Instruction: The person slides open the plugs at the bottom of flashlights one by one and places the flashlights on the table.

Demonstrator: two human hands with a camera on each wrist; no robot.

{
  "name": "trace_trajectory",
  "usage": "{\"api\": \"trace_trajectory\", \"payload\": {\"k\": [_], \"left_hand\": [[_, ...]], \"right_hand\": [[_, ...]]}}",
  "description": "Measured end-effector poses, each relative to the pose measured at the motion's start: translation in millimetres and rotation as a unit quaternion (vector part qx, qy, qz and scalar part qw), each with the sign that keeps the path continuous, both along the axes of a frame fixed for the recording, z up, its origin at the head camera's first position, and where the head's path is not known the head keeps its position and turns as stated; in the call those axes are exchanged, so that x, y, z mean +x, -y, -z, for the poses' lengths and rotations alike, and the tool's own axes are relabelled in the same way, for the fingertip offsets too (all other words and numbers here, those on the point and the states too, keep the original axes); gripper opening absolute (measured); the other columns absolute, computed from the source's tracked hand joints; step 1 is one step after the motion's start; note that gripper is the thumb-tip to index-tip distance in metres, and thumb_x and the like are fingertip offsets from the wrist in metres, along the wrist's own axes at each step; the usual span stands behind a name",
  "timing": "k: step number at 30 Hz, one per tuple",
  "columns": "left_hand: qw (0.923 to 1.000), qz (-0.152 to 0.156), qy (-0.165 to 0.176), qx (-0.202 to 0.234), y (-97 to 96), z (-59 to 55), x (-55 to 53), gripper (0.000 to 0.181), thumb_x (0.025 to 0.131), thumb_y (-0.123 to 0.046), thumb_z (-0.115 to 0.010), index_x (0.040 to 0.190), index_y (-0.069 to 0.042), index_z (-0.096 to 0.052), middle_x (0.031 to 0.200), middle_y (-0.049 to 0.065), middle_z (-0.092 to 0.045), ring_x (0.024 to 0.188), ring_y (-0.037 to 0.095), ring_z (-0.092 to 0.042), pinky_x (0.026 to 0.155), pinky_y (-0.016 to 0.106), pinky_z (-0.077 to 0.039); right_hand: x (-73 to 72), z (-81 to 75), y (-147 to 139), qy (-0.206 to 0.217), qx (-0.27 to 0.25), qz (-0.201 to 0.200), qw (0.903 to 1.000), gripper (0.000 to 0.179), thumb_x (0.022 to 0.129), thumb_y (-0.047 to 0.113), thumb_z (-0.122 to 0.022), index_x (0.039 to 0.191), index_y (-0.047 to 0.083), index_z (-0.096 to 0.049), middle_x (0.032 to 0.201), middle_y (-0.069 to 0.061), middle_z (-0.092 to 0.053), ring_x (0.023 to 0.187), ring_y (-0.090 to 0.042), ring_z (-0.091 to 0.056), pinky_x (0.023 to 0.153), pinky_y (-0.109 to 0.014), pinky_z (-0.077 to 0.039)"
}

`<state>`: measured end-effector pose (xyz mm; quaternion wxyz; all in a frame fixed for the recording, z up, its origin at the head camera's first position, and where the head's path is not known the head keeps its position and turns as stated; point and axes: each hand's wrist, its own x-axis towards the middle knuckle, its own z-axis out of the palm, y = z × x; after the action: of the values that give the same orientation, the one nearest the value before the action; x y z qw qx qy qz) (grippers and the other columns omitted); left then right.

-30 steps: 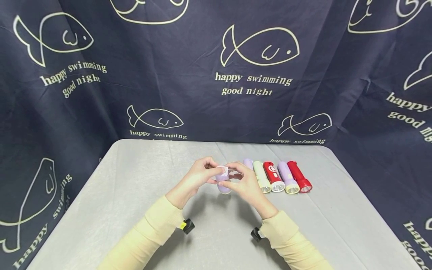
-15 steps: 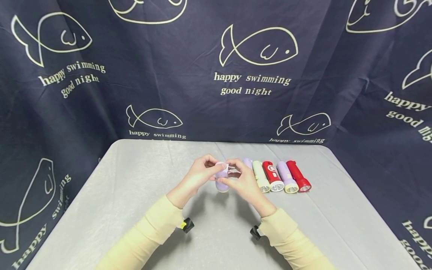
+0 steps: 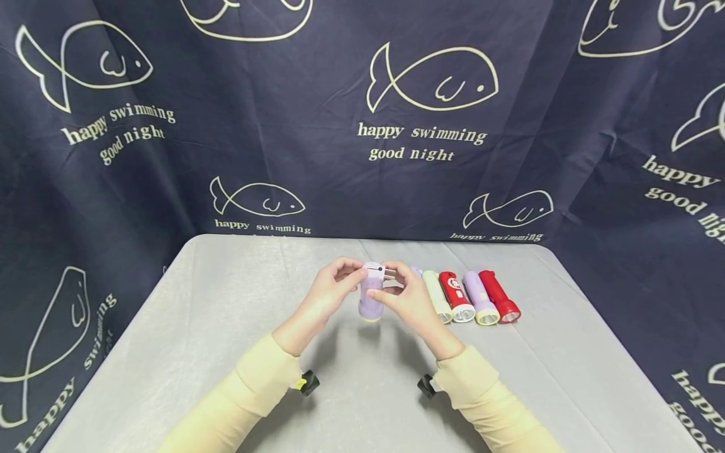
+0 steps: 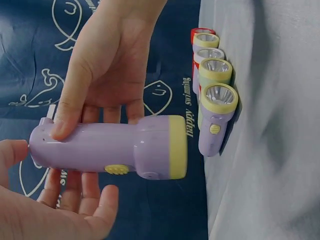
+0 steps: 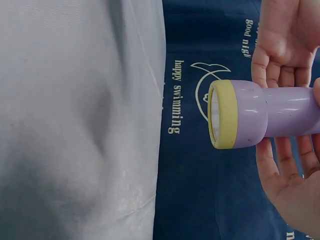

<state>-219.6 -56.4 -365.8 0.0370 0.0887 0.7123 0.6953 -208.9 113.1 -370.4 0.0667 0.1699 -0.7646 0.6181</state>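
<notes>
Both left hand (image 3: pixel 327 290) and right hand (image 3: pixel 411 297) hold one lilac flashlight (image 4: pixel 107 146)

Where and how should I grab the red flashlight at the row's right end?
Probably by its narrow body, from above and slightly from the right, gripping across its width. The red flashlight lies on the table, its wider lens end toward you; a purple flashlight sits close on its left, none on its right.
</notes>
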Motion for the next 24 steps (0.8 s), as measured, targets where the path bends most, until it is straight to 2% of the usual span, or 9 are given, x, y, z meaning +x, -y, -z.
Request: {"api": "trace_trajectory", "payload": {"k": [5, 8, 14, 19, 21, 24], "left_hand": [[0.9995, 0.001, -0.031, 0.009, 3.3, 3.5, -0.5, 0.026, 0.089, -0.015, -0.063, 0.112, -0.003, -0.061, 0.108, 0.010, -0.064, 0.101, 0.015, -0.059, 0.093, 0.035, -0.049], [0.9980, 0.005, -0.063, 0.003, 5.2, 7.4, -1.4, 0.025, 0.089, -0.013, -0.064, 0.112, -0.004, -0.062, 0.110, 0.010, -0.065, 0.102, 0.016, -0.059, 0.093, 0.032, -0.048], [0.9920, 0.035, -0.121, 0.003, 8.5, 15.2, -1.8, 0.034, 0.086, -0.002, -0.065, 0.119, -0.002, -0.059, 0.115, 0.015, -0.063, 0.105, 0.023, -0.061, 0.090, 0.033, -0.051], [0.9873, 0.063, -0.145, 0.020, 9.8, 21.0, -2.4, 0.044, 0.083, 0.003, -0.068, 0.125, -0.001, -0.055, 0.119, 0.019, -0.061, 0.108, 0.029, -0.059, 0.091, 0.043, -0.051], [0.9860, 0.067, -0.151, 0.022, 10.2, 22.8, -2.4, 0.047, 0.082, 0.003, -0.068, 0.126, -0.002, -0.055, 0.120, 0.018, -0.060, 0.108, 0.030, -0.058, 0.091, 0.046, -0.051], [0.9846, 0.067, -0.160, 0.021, 10.5, 25.4, -2.5, 0.050, 0.081, 0.004, -0.069, 0.128, -0.003, -0.054, 0.122, 0.017, -0.060, 0.108, 0.031, -0.058, 0.091, 0.045, -0.051]], "right_hand": [[-0.5, -5.8, 1, 0.006, -0.006, 0.010, 0.9999, 0.044, 0.076, -0.001, -0.075, 0.116, -0.005, -0.057, 0.111, -0.023, -0.063, 0.095, -0.008, -0.061, 0.084, -0.038, -0.055], [1.9, -10.1, 1, 0.012, -0.002, 0.019, 0.9997, 0.045, 0.078, 0.001, -0.074, 0.119, -0.004, -0.057, 0.111, -0.022, -0.064, 0.095, -0.009, -0.060, 0.084, -0.040, -0.054], [1.4, -9.9, 1, 0.019, 0.020, 0.044, 0.9986, 0.044, 0.079, 0.006, -0.074, 0.120, 0.000, -0.058, 0.110, -0.017, -0.064, 0.095, -0.018, -0.061, 0.081, -0.028, -0.053], [-11.0, 5.6, -3, 0.021, 0.008, 0.051, 0.9984, 0.044, 0.079, 0.007, -0.075, 0.119, 0.001, -0.059, 0.112, -0.016, -0.064, 0.095, -0.022, -0.061, 0.085, -0.033, -0.051], [-16.6, 12.7, -4, 0.030, -0.013, 0.044, 0.9985, 0.045, 0.078, 0.007, -0.076, 0.120, 0.001, -0.059, 0.112, -0.016, -0.063, 0.095, -0.020, -0.061, 0.083, -0.033, -0.053], [-17.8, 14.3, -4, 0.039, -0.042, 0.030, 0.9979, 0.043, 0.079, 0.006, -0.075, 0.119, 0.000, -0.059, 0.110, -0.014, -0.063, 0.092, -0.016, -0.061, 0.076, -0.031, -0.056]]}}
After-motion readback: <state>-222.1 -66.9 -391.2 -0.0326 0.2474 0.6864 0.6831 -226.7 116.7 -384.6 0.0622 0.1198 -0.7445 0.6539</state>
